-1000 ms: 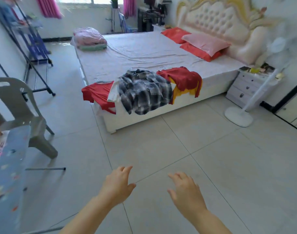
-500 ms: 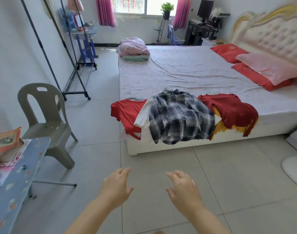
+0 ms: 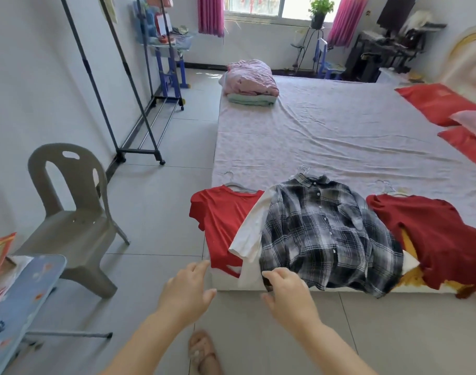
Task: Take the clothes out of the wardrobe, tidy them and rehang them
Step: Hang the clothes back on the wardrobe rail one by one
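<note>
**Clothes out on the bed, tidying and rehanging still to come**

Both hands are empty, with fingers loosely spread and a gap between them. The left hand [image 3: 186, 290] and right hand [image 3: 288, 293] reach toward the foot of the bed [image 3: 339, 136]. Whether the right fingertips touch the plaid shirt [image 3: 326, 234] cannot be told.

The clothes lie in a row along that edge, still on wire hangers [image 3: 232, 182]: a red T-shirt [image 3: 220, 220], a white garment [image 3: 250, 234] under the plaid shirt, and a dark red top [image 3: 434, 234] over something yellow [image 3: 410, 277].

The garment rack [image 3: 128, 104] by the wall shows bare poles, so the taking-out looks done. Smoothing each piece and hanging it back remain.

A grey plastic chair [image 3: 69, 212] and an ironing board [image 3: 20, 293] stand to the left, near the way to the rack. A folded quilt [image 3: 249, 79] sits well up the bed.
</note>
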The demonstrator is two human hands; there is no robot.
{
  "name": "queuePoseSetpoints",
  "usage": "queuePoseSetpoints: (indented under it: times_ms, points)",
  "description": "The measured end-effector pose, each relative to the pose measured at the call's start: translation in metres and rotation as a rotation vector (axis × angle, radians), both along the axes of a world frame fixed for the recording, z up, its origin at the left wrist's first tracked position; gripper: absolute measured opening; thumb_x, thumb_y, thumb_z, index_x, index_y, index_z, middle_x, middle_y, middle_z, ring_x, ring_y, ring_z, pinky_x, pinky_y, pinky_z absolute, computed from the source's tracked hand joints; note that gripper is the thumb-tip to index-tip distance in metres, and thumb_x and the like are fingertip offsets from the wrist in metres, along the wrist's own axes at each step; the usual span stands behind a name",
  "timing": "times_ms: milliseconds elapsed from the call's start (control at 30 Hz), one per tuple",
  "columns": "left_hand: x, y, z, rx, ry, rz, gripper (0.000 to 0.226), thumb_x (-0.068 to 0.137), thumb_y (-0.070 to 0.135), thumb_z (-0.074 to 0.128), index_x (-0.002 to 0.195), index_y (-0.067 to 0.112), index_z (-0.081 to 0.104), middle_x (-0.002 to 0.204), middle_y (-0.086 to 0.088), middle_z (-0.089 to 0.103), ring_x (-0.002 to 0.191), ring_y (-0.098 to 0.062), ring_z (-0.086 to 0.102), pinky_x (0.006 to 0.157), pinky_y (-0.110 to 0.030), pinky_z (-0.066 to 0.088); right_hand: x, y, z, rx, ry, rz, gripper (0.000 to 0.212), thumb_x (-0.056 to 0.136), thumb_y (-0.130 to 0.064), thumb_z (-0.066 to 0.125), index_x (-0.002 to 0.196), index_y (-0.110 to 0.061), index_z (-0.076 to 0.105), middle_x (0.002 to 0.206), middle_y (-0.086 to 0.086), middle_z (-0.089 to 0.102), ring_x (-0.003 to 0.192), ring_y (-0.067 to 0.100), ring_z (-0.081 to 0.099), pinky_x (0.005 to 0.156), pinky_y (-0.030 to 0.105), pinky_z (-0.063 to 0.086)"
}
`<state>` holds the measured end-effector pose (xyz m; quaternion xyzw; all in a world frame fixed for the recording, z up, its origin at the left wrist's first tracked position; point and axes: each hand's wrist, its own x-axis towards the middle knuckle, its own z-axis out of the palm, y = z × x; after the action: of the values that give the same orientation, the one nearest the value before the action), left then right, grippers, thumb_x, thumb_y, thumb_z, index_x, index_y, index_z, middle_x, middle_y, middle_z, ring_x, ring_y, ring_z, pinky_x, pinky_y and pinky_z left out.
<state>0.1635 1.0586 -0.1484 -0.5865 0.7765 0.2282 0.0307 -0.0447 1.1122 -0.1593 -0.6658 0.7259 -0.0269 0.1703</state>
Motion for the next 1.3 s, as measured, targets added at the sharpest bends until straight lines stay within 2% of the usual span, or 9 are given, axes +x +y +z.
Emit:
queuePoseSetpoints:
  times_ms: [267, 500, 767, 900, 967, 1133, 1300]
  points:
    - [-0.020, -0.159, -0.007, 0.027, -0.040, -0.050, 0.062, 0.091, 0.044, 0.044, 0.145, 0.025, 0.018, 0.141, 0.007, 0.034, 0.127, -0.014, 0.037, 0.101, -0.030, 0.031, -0.024, -0.158, -0.008, 0.041, -0.011, -0.028, 0.042, 0.092, -0.033, 0.049, 0.133, -0.028, 0.043, 0.132, -0.010, 0.045, 0.121, 0.013, 0.041, 0.098, 0.028, 0.030]
    - [-0.040, -0.257, -0.016, 0.076, -0.042, 0.006, 0.062, 0.092, 0.044, 0.044, 0.145, 0.027, 0.017, 0.138, 0.008, 0.036, 0.125, -0.012, 0.038, 0.101, -0.029, 0.033, -0.056, -0.289, -0.029, 0.100, -0.027, 0.019, 0.044, 0.091, -0.034, 0.052, 0.133, -0.025, 0.044, 0.130, -0.005, 0.048, 0.118, 0.017, 0.045, 0.099, 0.029, 0.033]
    - [-0.079, -0.367, -0.053, 0.128, -0.058, 0.160, 0.064, 0.092, 0.049, 0.038, 0.146, 0.030, 0.010, 0.142, 0.014, 0.027, 0.128, -0.006, 0.032, 0.102, -0.024, 0.029, -0.104, -0.471, -0.106, 0.284, -0.049, 0.135, 0.042, 0.090, -0.031, 0.052, 0.131, -0.023, 0.048, 0.130, -0.001, 0.049, 0.119, 0.018, 0.046, 0.097, 0.031, 0.039]
    - [-0.097, -0.418, -0.084, 0.160, -0.059, 0.232, 0.066, 0.091, 0.052, 0.039, 0.146, 0.032, 0.008, 0.143, 0.015, 0.023, 0.130, -0.004, 0.030, 0.102, -0.024, 0.028, -0.117, -0.550, -0.163, 0.360, -0.055, 0.130, 0.035, 0.090, -0.025, 0.050, 0.124, -0.020, 0.052, 0.123, 0.002, 0.052, 0.111, 0.021, 0.051, 0.091, 0.030, 0.043]
    - [-0.102, -0.438, -0.102, 0.175, -0.069, 0.258, 0.066, 0.090, 0.053, 0.040, 0.145, 0.034, 0.008, 0.143, 0.015, 0.023, 0.130, -0.003, 0.031, 0.102, -0.023, 0.029, -0.118, -0.578, -0.192, 0.392, -0.053, 0.131, 0.032, 0.090, -0.021, 0.049, 0.122, -0.020, 0.053, 0.121, 0.002, 0.052, 0.107, 0.021, 0.053, 0.086, 0.029, 0.043]
    - [-0.103, -0.462, -0.137, 0.216, -0.093, 0.308, 0.066, 0.090, 0.052, 0.040, 0.145, 0.033, 0.009, 0.139, 0.017, 0.026, 0.125, -0.003, 0.036, 0.100, -0.022, 0.030, -0.111, -0.610, -0.255, 0.493, -0.039, 0.078, 0.033, 0.090, -0.020, 0.049, 0.123, -0.018, 0.050, 0.121, 0.005, 0.053, 0.110, 0.024, 0.053, 0.090, 0.032, 0.045]
    - [-0.095, -0.467, -0.153, 0.238, -0.108, 0.356, 0.066, 0.091, 0.051, 0.040, 0.145, 0.034, 0.007, 0.144, 0.015, 0.021, 0.132, -0.004, 0.027, 0.106, -0.024, 0.025, -0.105, -0.606, -0.290, 0.483, 0.002, 0.009, 0.035, 0.090, -0.020, 0.047, 0.124, -0.020, 0.044, 0.124, 0.003, 0.050, 0.111, 0.023, 0.052, 0.090, 0.031, 0.040]
